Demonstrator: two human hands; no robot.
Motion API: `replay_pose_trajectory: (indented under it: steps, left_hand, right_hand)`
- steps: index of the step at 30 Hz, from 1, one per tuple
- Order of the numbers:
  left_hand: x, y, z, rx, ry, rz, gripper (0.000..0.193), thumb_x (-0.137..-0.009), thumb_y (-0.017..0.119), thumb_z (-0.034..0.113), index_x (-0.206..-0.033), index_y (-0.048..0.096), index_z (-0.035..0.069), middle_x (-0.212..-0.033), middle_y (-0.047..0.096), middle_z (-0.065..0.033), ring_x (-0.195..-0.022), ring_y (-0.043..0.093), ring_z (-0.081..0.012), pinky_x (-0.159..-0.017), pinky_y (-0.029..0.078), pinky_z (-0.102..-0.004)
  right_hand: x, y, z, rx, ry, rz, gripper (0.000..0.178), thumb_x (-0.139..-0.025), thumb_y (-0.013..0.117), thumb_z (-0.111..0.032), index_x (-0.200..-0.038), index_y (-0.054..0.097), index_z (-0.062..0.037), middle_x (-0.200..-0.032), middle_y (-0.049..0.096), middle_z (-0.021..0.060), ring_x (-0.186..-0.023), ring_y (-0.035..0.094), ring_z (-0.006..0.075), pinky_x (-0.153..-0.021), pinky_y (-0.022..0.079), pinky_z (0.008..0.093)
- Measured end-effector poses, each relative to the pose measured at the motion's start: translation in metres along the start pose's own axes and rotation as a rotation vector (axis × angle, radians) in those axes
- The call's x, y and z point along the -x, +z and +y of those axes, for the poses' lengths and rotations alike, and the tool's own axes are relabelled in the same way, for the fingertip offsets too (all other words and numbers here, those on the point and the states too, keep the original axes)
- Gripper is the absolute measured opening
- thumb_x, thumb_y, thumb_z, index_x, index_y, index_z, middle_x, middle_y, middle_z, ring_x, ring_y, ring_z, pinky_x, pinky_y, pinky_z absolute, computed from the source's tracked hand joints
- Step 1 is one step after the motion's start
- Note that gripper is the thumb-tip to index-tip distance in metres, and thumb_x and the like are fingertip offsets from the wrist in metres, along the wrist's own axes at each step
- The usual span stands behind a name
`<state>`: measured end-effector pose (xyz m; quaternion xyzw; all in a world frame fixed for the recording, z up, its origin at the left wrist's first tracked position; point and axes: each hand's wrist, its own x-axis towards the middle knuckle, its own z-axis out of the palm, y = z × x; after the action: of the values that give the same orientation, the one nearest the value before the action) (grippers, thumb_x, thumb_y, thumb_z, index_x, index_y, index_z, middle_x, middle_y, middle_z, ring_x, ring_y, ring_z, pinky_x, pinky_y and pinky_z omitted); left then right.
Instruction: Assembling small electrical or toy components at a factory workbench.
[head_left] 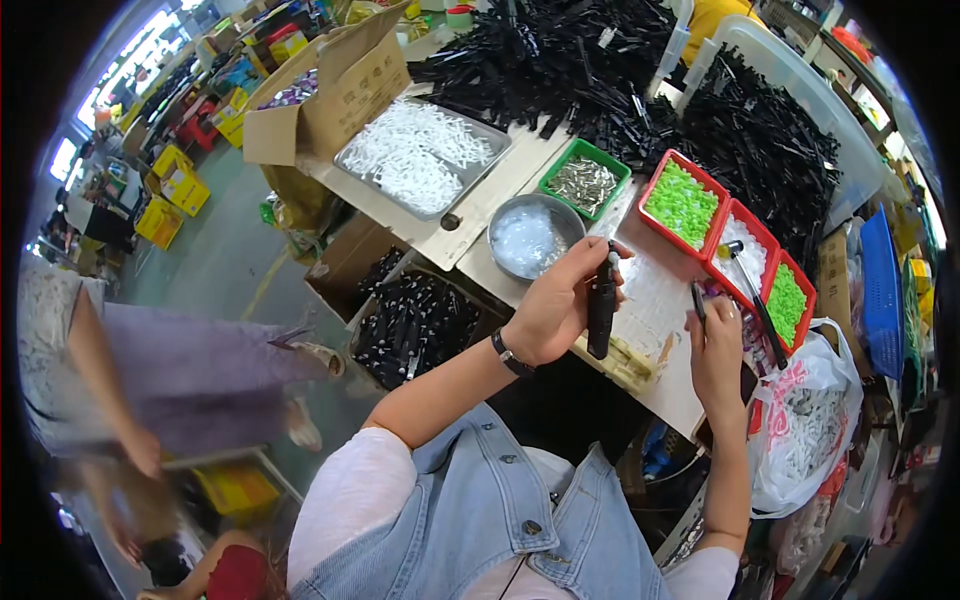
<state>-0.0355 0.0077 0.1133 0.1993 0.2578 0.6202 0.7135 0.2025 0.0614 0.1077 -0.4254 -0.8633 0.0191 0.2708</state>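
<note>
My left hand (553,312) is closed around a black elongated plastic casing (601,315), held upright over the table's front edge. A small pale tip shows at its upper end. My right hand (716,362) is closed on a slim black piece (698,300), just beside a few small purple parts (713,289). To the right of that hand a black-handled tool (766,318) leans across the red trays. Beyond my left hand stands a round metal bowl (495,262) with clear, pale contents. A green tray (549,185) of small metal pins sits behind the bowl.
Red trays (712,262) hold green and white bits. A metal tray (487,165) of white parts lies left, beside a cardboard box (352,88). Black parts (560,50) heap at the back. A plastic bag (842,440) hangs right. Another person (180,350) is at left.
</note>
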Motion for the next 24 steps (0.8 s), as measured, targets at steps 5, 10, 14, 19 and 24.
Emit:
replay_pose_trajectory:
  steps: [5,10,14,19,24]
  left_hand:
    - [0.029,-0.016,-0.002,-0.537,0.442,0.08,0.02,-0.097,0.056,0.016,-0.113,0.06,0.003,-0.081,0.056,0.0008,-0.072,0.053,-0.0053,-0.068,0.044,-0.0199]
    - [0.06,-0.035,0.013,-0.762,0.669,0.242,0.022,-0.089,0.066,0.011,-0.107,0.062,-0.001,-0.091,0.062,-0.0046,-0.082,0.056,-0.009,-0.073,0.046,-0.0239]
    - [0.072,-0.047,0.034,-0.811,0.779,0.291,0.022,-0.087,0.068,0.01,-0.105,0.064,-0.003,-0.087,0.061,-0.0067,-0.078,0.055,-0.0107,-0.07,0.045,-0.024]
    - [0.079,-0.063,0.042,-0.826,0.812,0.329,0.024,-0.088,0.067,0.008,-0.11,0.065,-0.003,-0.086,0.059,-0.0025,-0.07,0.051,-0.007,-0.064,0.041,-0.0203]
    - [0.091,-0.071,0.044,-0.699,0.733,0.428,0.025,-0.087,0.068,0.01,-0.108,0.068,-0.002,-0.082,0.064,-0.0014,-0.065,0.054,-0.0055,-0.058,0.044,-0.0209]
  right_hand:
    - [-0.044,-0.003,-0.087,-0.093,-0.088,-0.126,0.013,-0.086,0.06,-0.009,-0.093,0.054,0.001,-0.089,0.057,0.0199,-0.087,0.055,0.0374,-0.075,0.043,0.0453]
    - [-0.057,0.009,-0.136,0.018,-0.285,-0.112,0.014,-0.081,0.062,-0.006,-0.089,0.053,0.0005,-0.086,0.057,0.0163,-0.084,0.055,0.0341,-0.072,0.045,0.0438]
    - [-0.065,0.018,-0.154,0.008,-0.326,-0.152,0.013,-0.082,0.063,-0.006,-0.088,0.053,0.0002,-0.085,0.057,0.0153,-0.082,0.055,0.033,-0.072,0.045,0.0428]
    - [-0.078,0.027,-0.173,0.001,-0.384,-0.196,0.013,-0.082,0.062,-0.005,-0.086,0.052,-0.0002,-0.085,0.057,0.016,-0.081,0.055,0.0337,-0.073,0.046,0.0435]
    - [-0.083,0.052,-0.174,-0.083,-0.467,-0.235,0.012,-0.083,0.062,-0.006,-0.084,0.051,-0.001,-0.08,0.057,0.0181,-0.08,0.055,0.0363,-0.073,0.045,0.0453]
